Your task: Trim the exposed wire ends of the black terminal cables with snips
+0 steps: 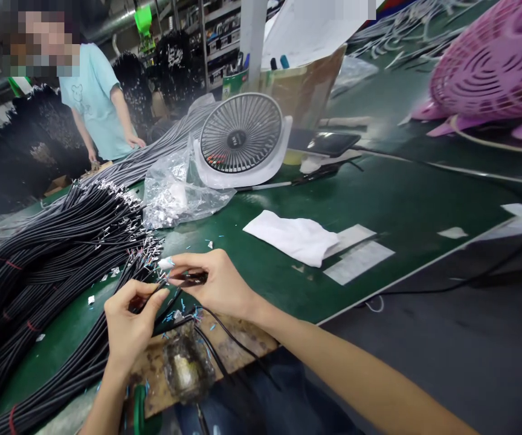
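Note:
My left hand (134, 320) is closed, thumb and forefinger pinching the end of a black cable (156, 285). Close against it on the right, my right hand (218, 281) is also closed, around a dark slim tool (194, 278) whose kind I cannot make out. A white covering (165, 263) wraps one of its fingertips. The fingertips of both hands meet near the cable's stripped end, where fine coloured wires show. Just below lies a wooden board (247, 335) with blue wire scraps and a dark-rimmed metallic block (186, 368).
Bundled black cables (38, 272) fill the left side. A clear bag (174, 193) of small metal parts and a fan (240, 136) stand behind. White cloth (288, 235), a phone (333, 143) and a pink basket (492, 66) lie rightward. A person (95, 103) stands across the table.

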A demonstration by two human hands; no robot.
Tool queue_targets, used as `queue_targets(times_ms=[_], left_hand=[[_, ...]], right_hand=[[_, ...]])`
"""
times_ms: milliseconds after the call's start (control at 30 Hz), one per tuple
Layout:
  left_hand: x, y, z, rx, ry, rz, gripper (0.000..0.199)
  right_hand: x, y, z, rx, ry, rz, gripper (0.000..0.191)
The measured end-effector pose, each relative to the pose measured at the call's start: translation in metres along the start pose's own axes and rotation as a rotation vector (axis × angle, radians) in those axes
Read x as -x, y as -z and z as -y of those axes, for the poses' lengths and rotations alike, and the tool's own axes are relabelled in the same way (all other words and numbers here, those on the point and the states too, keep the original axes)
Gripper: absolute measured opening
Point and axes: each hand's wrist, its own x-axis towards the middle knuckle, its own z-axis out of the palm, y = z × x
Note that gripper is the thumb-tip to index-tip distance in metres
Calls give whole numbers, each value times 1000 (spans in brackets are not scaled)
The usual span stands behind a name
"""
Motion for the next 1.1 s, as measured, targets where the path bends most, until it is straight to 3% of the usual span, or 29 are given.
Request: queue_targets(times_ms=[133,233,300,433,533,667,767,900,1000,1100], left_hand=[[-7,2,-1,177,130,63,22],[-13,5,1,148,241,109,32],[-16,7,4,-53,218,115,30],[-19,10,15,-631,19,109,15],[-20,9,21,-777,-64,141,15],[-20,9,19,-592,-62,53,15],[-20,10,13,-399,-72,-28,35],[-20,16,10,-338,-141,-36,38],[-20,19,13,-273,-63,42,38],[-19,18,17,-282,-33,244,41]], right_hand=[[-1,4,1,193,51,18,32],[-3,11,2,338,-5,64,40],[-5,17,4,503,-105,107,40],[-9,23,12,902,-342,85,29],[-11,20,18,965,-377,48,15],[-11,13,17,936,-269,89,18],[-10,10,12,900,-205,107,22],[-12,11,10,961,-261,122,30],[-16,13,15,1013,-300,118,21],[-25,13,26,1023,-217,144,19]])
